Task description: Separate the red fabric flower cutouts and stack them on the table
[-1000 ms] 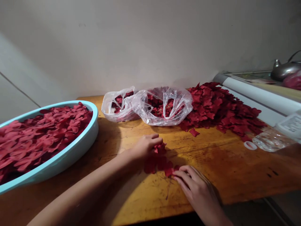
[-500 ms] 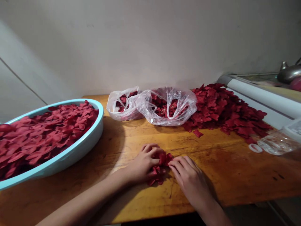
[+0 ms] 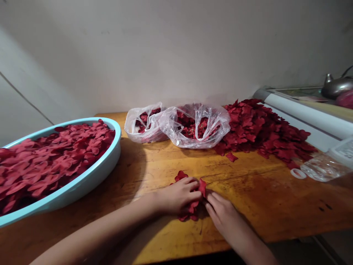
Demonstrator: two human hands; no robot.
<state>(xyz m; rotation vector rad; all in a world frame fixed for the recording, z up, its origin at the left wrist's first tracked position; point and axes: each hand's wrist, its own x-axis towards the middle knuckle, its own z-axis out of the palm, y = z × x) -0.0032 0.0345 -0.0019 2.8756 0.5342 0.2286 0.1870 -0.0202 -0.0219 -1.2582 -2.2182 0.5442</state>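
My left hand (image 3: 178, 197) is curled over a small bunch of dark red fabric petals (image 3: 202, 186) on the wooden table (image 3: 259, 195), fingers closed around them. My right hand (image 3: 224, 215) lies just to the right, its fingertips pressed against the same bunch. Some petals stick out above and below the left fingers; the rest are hidden under the hands.
A light blue basin (image 3: 91, 176) full of red petals sits at the left. Two clear plastic bags, one small (image 3: 139, 127) and one larger (image 3: 197, 127), hold petals at the back. A loose petal heap (image 3: 261, 129) lies back right, beside a clear bottle (image 3: 322, 169) and white ring (image 3: 299, 173).
The hands have drawn together: the scattered petals were gathered into one bunch under my left hand, and my right hand moved left against it.
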